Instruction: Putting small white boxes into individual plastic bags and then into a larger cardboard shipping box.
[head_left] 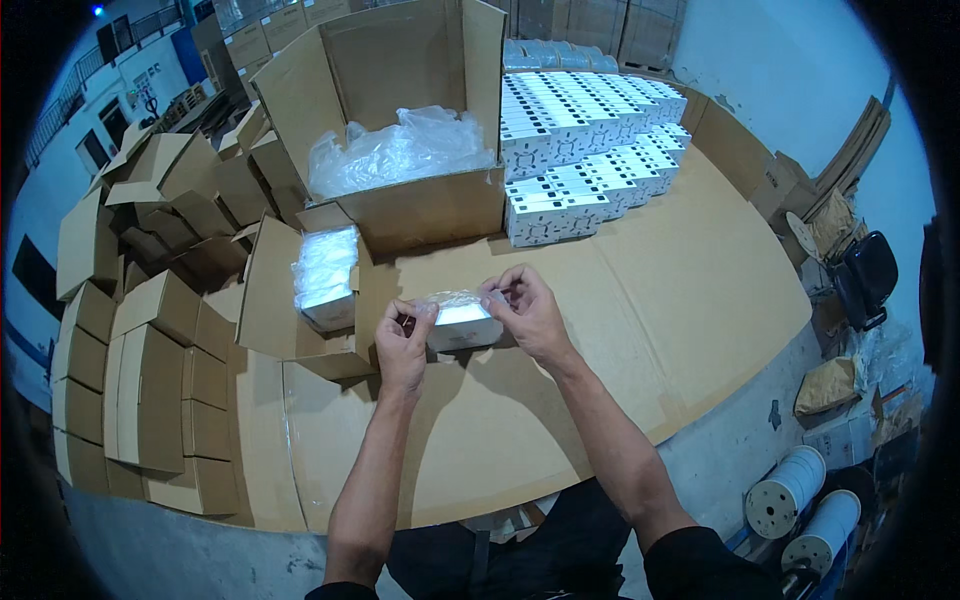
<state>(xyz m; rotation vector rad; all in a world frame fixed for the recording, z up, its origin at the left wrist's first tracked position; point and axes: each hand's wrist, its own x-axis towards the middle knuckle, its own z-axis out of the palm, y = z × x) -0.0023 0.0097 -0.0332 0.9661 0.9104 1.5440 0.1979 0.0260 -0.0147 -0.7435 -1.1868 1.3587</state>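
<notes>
A small white box (465,328) in clear plastic wrap lies in front of me on the cardboard-covered table. My left hand (404,345) pinches the wrap at the box's left end. At the right end my right hand (530,312) pinches the wrap between thumb and fingers. Just left of my left hand stands an open brown carton (335,357). Inside it several plastic-wrapped white boxes (327,270) are packed in a row.
Behind stands a larger open carton (420,212) filled with clear plastic bags (405,150). Stacked white boxes (556,218) fill the table's back right. Empty brown cartons (152,375) pile up at the left. Cable spools (785,490) stand on the floor at the right.
</notes>
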